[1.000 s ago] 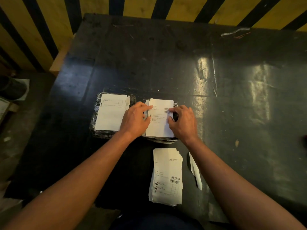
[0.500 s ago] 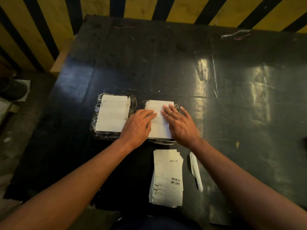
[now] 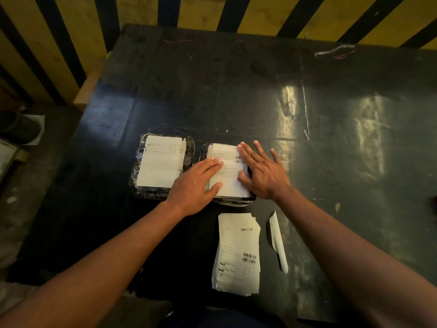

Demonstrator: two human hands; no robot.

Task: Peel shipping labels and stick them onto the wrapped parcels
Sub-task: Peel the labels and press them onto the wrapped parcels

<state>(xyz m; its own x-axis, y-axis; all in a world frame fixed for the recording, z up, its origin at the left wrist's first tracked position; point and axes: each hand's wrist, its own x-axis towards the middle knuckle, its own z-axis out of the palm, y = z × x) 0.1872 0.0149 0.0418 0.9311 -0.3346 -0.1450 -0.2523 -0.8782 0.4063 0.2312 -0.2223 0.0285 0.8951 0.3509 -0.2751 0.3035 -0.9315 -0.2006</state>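
Two parcels wrapped in black film lie side by side on the dark table (image 3: 260, 95). The left parcel (image 3: 139, 185) carries a white label (image 3: 160, 162). On the right parcel (image 3: 236, 202) lies a white shipping label (image 3: 230, 176) with a barcode. My left hand (image 3: 196, 185) lies flat with straight fingers on that label's left side. My right hand (image 3: 262, 171) lies flat with spread fingers on its right edge. A stack of unpeeled labels (image 3: 237, 254) sits just in front of the right parcel.
A curled strip of white backing paper (image 3: 277, 242) lies right of the label stack. A yellow and black striped wall (image 3: 212, 13) runs behind the table. A scrap of wire or tape (image 3: 335, 52) lies at the far right. The floor at left holds a dark round object (image 3: 19, 126).
Both hands went from pinching the label's edges to lying flat on it. They have since slid apart, the right hand toward the label's right edge, uncovering its middle.
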